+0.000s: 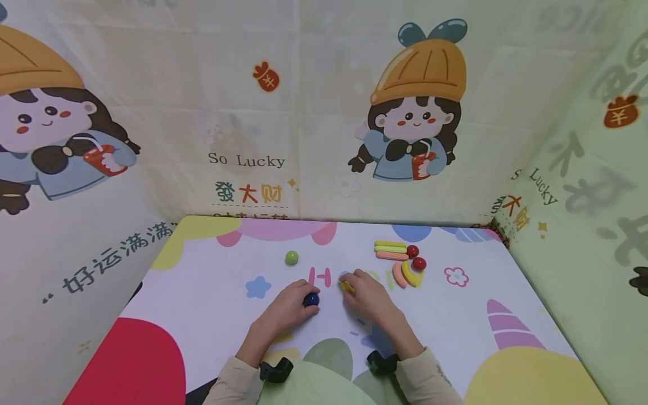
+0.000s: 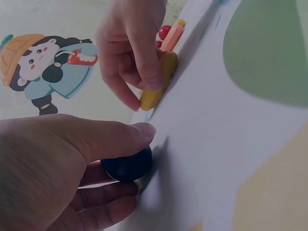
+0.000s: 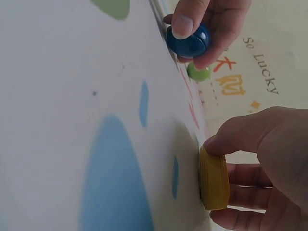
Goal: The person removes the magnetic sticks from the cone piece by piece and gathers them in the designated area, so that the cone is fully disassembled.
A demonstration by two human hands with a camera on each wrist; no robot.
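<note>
My left hand [image 1: 287,308] pinches a glossy dark blue ball [image 1: 311,300] between thumb and fingers, low over the white tabletop. In the left wrist view, the thumb lies over the top of the blue ball [image 2: 127,163]. To its right, my right hand [image 1: 369,295] holds a short yellow bar [image 1: 346,287], mostly covered by the fingers in the head view. The right wrist view shows the yellow bar [image 3: 214,178] between thumb and fingertips, close to the table surface. Beyond the left hand sits a light green ball [image 1: 291,258].
At the back right lie yellow, light green and pink sticks [image 1: 391,249] side by side, with two red balls [image 1: 418,264] beside them. Just in front are a curved pink piece [image 1: 399,275] and a curved yellow piece [image 1: 411,275]. Printed cloth [image 1: 314,112] hangs behind the table.
</note>
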